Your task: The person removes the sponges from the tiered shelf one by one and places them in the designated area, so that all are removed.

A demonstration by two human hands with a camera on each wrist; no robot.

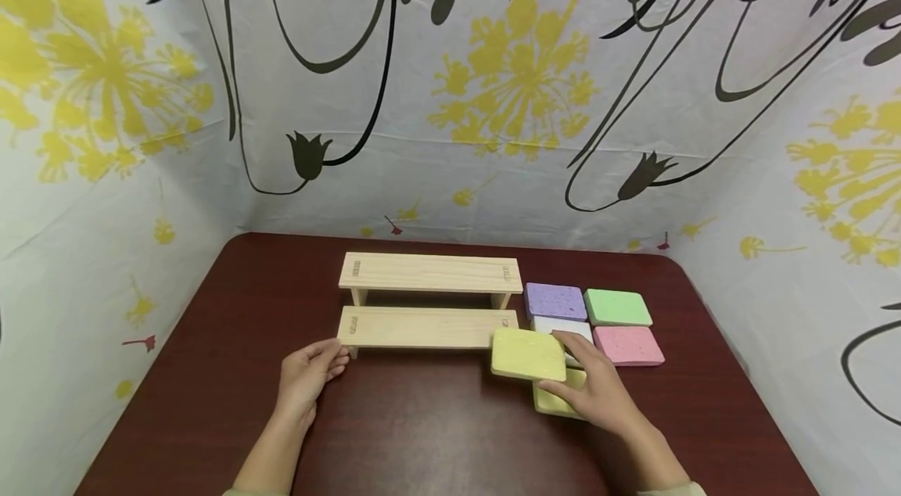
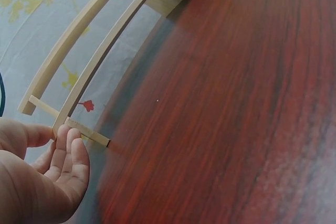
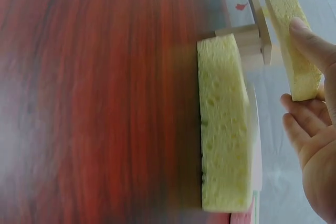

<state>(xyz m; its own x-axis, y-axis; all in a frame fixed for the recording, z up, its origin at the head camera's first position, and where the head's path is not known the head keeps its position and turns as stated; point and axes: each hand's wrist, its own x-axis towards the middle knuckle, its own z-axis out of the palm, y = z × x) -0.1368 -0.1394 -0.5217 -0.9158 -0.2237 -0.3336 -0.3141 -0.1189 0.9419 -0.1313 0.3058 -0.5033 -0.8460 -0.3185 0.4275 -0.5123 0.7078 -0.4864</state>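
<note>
My left hand (image 1: 306, 382) pinches the left end of the front wooden riser (image 1: 418, 328), a low bench with a flat pale top; thumb and fingers meet at its edge in the left wrist view. In my right hand (image 1: 601, 394) is a yellow sponge (image 1: 528, 354), gripped by its right side between thumb and fingers. It is raised off the table and overlaps the riser's right end in the head view. Below it a second yellow sponge (image 3: 223, 129) lies on the table, partly covered by the hand in the head view.
Behind the front riser stands a matching wooden riser (image 1: 429, 273). To the right lie a purple sponge (image 1: 556, 300), a green sponge (image 1: 618, 307), a pink sponge (image 1: 629, 345) and a partly hidden white sponge (image 1: 566, 326). A patterned cloth (image 1: 422, 191) hangs behind the dark red table (image 1: 422, 433).
</note>
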